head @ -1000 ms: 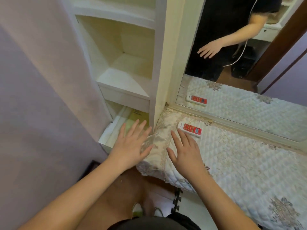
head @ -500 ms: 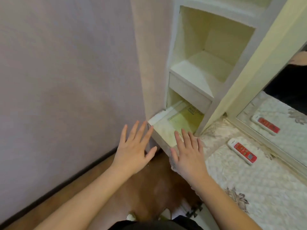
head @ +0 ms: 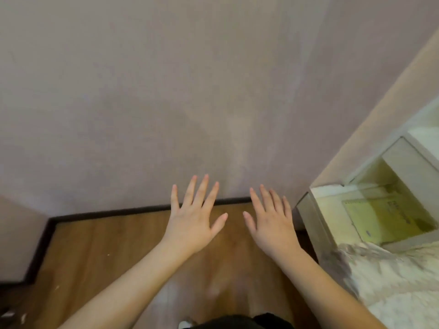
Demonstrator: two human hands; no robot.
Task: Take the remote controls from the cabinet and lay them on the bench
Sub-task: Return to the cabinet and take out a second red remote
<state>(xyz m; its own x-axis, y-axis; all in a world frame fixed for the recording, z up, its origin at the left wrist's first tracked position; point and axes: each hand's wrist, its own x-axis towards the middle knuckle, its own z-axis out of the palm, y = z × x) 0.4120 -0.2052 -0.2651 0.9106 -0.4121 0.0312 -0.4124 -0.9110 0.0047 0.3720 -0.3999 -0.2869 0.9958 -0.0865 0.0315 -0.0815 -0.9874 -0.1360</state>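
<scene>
Facing the wall, left hand point(head: 193, 222) and right hand point(head: 273, 226) hover spread, holding nothing. Right of both lies the cabinet point(head: 370, 210); its open drawer shows only a yellow booklet point(head: 384, 219). Right hand is nearer. No remote visible; view has swung left, losing the bench remote.

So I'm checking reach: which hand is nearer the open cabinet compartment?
The right hand; the compartment lies just to its right, while the left hand is further away, over bare floor.
</scene>
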